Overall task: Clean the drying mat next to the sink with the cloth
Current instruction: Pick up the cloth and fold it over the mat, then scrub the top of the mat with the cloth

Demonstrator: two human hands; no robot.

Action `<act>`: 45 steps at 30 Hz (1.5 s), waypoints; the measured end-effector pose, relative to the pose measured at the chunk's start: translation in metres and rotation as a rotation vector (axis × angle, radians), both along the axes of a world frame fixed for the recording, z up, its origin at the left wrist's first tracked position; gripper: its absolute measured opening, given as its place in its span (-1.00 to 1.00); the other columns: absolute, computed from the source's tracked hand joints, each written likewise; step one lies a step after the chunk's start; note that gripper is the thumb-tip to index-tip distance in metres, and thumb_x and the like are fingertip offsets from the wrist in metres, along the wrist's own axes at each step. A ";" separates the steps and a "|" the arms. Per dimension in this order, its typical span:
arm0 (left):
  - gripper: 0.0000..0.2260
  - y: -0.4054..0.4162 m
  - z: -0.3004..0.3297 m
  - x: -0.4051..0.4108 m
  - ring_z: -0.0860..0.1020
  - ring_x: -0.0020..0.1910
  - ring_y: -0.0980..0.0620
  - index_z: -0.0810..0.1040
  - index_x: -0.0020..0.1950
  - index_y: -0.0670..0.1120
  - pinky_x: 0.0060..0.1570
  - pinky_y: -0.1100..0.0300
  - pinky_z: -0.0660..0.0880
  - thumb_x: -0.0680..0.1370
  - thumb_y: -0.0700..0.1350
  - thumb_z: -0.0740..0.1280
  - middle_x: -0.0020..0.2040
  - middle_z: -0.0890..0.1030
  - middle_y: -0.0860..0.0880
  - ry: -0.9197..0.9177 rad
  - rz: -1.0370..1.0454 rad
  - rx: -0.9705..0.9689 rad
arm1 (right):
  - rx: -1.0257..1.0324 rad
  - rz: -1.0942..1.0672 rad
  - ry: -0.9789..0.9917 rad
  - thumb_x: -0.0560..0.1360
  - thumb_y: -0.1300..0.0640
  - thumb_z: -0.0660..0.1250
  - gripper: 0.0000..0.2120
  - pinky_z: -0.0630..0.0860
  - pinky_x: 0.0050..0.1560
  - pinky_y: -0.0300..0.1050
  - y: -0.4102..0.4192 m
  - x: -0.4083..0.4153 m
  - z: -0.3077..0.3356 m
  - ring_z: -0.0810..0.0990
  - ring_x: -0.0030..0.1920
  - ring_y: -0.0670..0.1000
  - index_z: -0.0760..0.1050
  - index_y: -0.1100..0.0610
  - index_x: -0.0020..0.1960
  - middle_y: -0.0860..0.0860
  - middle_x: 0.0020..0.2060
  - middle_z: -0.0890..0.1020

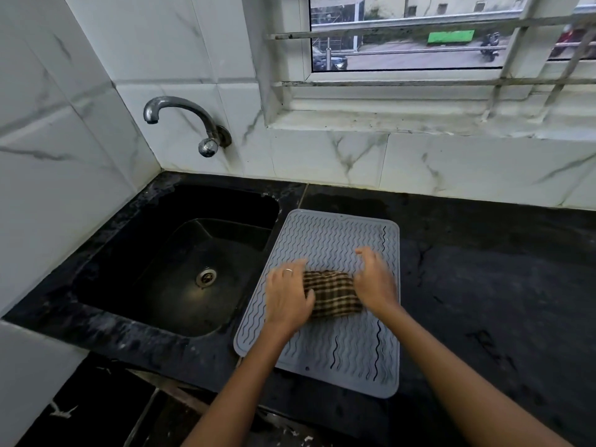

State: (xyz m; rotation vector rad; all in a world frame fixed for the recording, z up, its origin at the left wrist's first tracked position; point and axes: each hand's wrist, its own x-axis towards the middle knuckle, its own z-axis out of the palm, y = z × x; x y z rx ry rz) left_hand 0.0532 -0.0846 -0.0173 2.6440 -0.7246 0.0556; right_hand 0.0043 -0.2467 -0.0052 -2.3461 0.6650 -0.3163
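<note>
A grey ribbed drying mat (325, 237) lies on the black counter just right of the sink. Black wavy marks run along its right side and near its front edge. A brown and beige checked cloth (333, 293), bunched up, rests on the middle of the mat. My left hand (287, 293), with a ring on one finger, grips the cloth's left end. My right hand (375, 280) holds the cloth's right end, its fingers curled and partly raised over the mat.
A black sink (193, 262) with a metal drain sits to the left, under a wall-mounted chrome tap (185, 119). The black stone counter (483, 269) stretches to the right. White marbled tiles and a barred window stand behind. The counter's front edge is close to me.
</note>
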 end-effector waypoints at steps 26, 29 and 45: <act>-0.55 -0.054 0.035 0.018 0.61 0.03 -0.03 0.56 0.24 -0.12 0.01 0.04 0.56 0.63 -0.04 -0.07 0.09 0.67 -0.11 1.292 0.040 -0.788 | 0.597 -0.004 -0.233 0.38 -0.32 0.22 -0.39 0.28 0.37 0.18 0.013 0.032 -0.011 0.30 0.39 0.01 0.13 -0.39 0.39 -0.10 0.43 0.28; -0.56 -0.063 0.032 0.041 0.54 -0.10 0.00 0.52 0.27 -0.13 -0.10 0.12 0.48 0.54 -0.16 -0.04 0.09 0.62 -0.14 1.364 -0.057 -0.802 | 0.448 -0.110 -0.336 0.53 0.01 0.24 -0.52 0.39 0.28 0.11 0.005 0.049 -0.013 0.37 0.29 0.04 0.26 -0.17 0.42 -0.04 0.34 0.37; -0.48 -0.142 -0.059 0.136 -0.13 0.57 0.00 -0.11 0.58 -0.14 0.52 0.07 -0.17 0.67 -0.04 -0.01 0.60 -0.09 -0.09 0.214 -0.101 0.155 | -0.210 0.094 0.210 0.56 0.20 0.15 -0.43 0.06 0.42 0.22 -0.075 0.144 -0.057 0.07 0.49 0.20 0.09 -0.04 0.51 0.04 0.53 0.13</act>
